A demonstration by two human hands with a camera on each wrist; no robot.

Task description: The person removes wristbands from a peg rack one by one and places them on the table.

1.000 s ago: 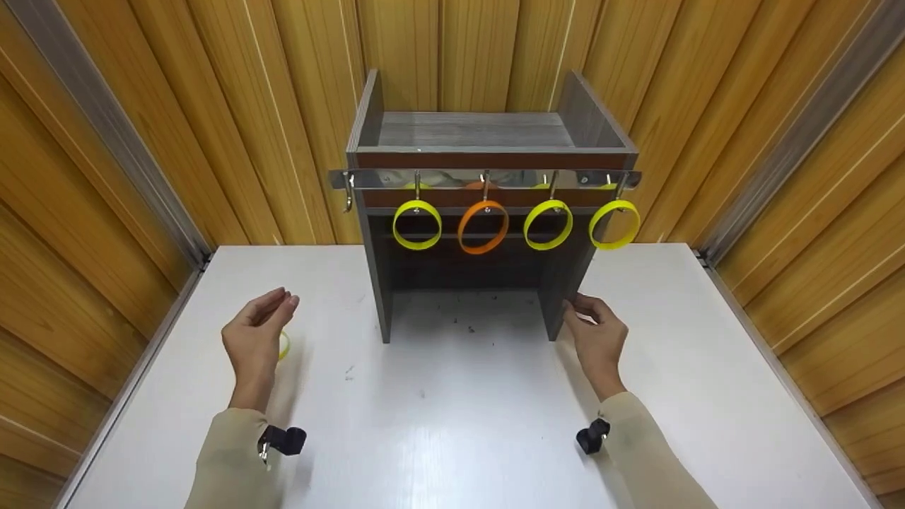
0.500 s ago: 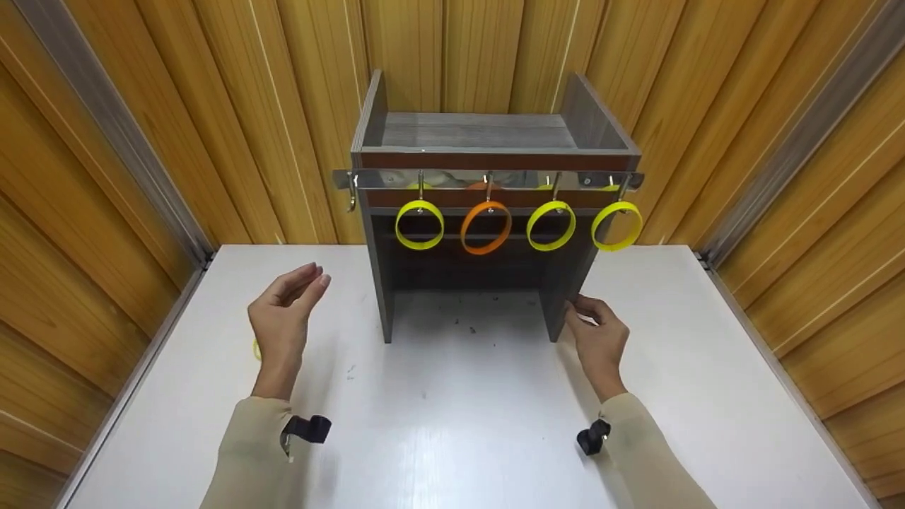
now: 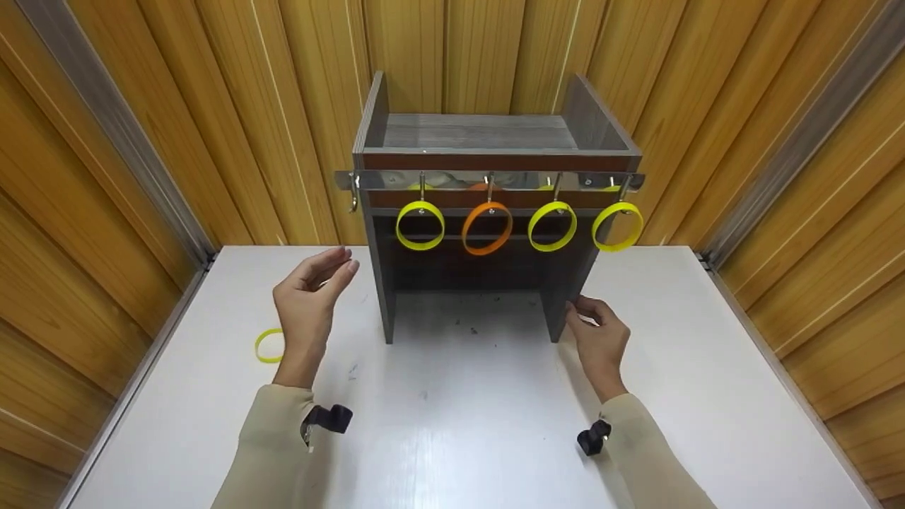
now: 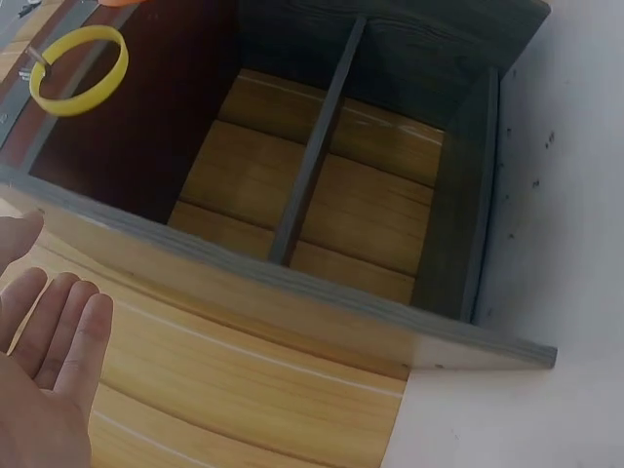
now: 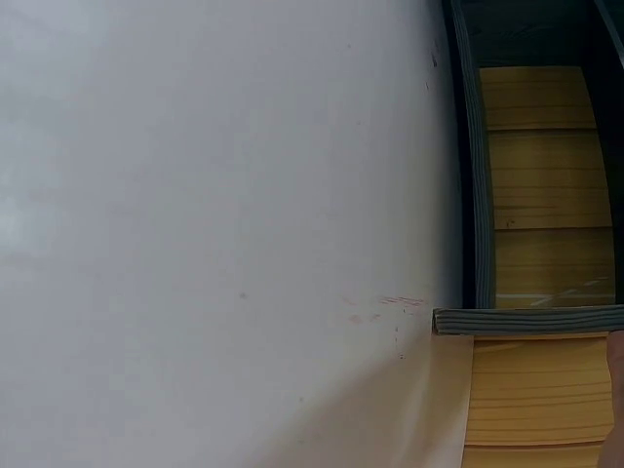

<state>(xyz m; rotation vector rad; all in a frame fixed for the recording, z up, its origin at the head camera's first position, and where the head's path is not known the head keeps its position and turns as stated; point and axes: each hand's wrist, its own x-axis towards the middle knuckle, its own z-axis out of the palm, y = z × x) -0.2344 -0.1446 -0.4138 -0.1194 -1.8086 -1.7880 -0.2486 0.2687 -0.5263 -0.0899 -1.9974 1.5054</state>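
Note:
My left hand (image 3: 307,304) is raised left of the small grey wooden shelf unit (image 3: 382,283), with thumb and fingers apart and nothing between them. In the left wrist view its fingers (image 4: 83,346) are near the unit's side panel. My right hand (image 3: 601,339) touches the outside of the right panel low down, near its front edge; its fingertips are partly hidden. From the metal hook rail (image 3: 382,180) hang an orange ring (image 3: 465,240) and yellow rings, one being the yellow ring (image 3: 400,233). The leftmost hook (image 3: 353,194) bears no ring.
Another yellow ring (image 3: 259,346) lies on the white table (image 3: 452,438), partly behind my left wrist. Wood-patterned walls (image 3: 474,49) stand at the back and both sides. Small dark marks spot the table beneath the unit.
My left hand has moved right and away from me, towards the unit's left side, uncovering more of the ring on the table. The right hand stays in place.

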